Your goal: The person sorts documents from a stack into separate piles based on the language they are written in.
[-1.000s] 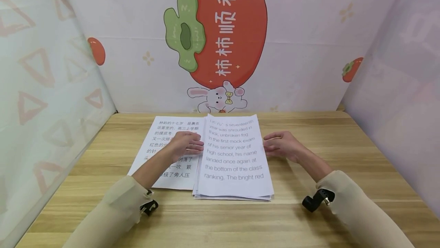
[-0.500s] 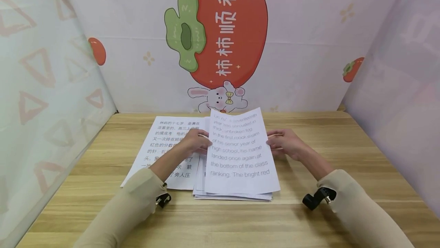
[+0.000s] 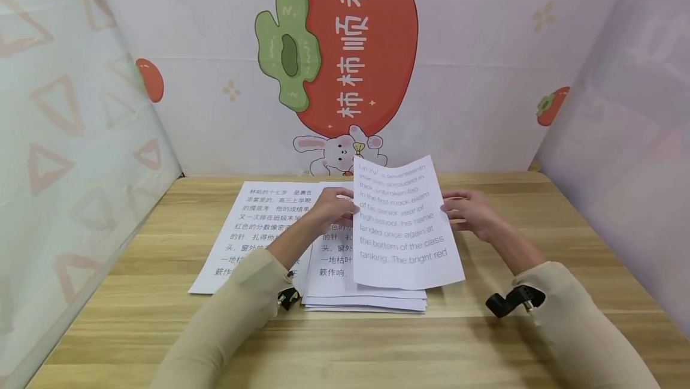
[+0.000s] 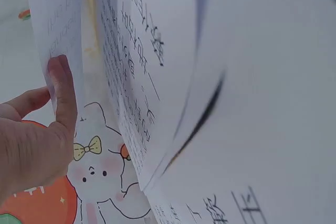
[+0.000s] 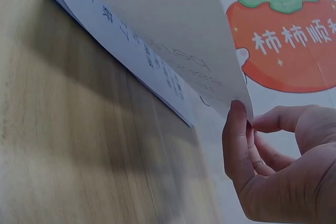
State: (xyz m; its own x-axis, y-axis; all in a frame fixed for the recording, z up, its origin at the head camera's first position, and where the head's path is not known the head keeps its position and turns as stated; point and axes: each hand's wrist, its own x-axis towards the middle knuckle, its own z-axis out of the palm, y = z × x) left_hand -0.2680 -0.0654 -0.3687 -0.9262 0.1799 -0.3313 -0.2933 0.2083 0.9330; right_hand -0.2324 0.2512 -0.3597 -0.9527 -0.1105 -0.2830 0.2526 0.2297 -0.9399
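Note:
A white paper sheet (image 3: 401, 227) printed with English text is held up above a paper stack (image 3: 329, 290), slightly curved and shifted to the right of it. My left hand (image 3: 332, 208) pinches the sheet's left edge; the left wrist view shows the thumb and fingers (image 4: 64, 90) on either side of it. My right hand (image 3: 474, 212) pinches the right edge, and in the right wrist view the thumb and fingertips (image 5: 239, 116) meet at that edge. Chinese text shows on the stack's top page. Left of the stack lies another sheet (image 3: 269, 203) with Chinese text, partly hidden by my left forearm.
The papers lie on a wooden table (image 3: 366, 347). A white backdrop (image 3: 474, 119) with a large printed persimmon (image 3: 377, 17) and a rabbit rises behind the table. Pale side walls (image 3: 54, 155) stand left and right. Each wrist carries a small black camera mount (image 3: 509, 302).
Both hands have taken hold of the English-text sheet and lifted it off the stack. It has moved up and to the right, uncovering a Chinese-text page beneath.

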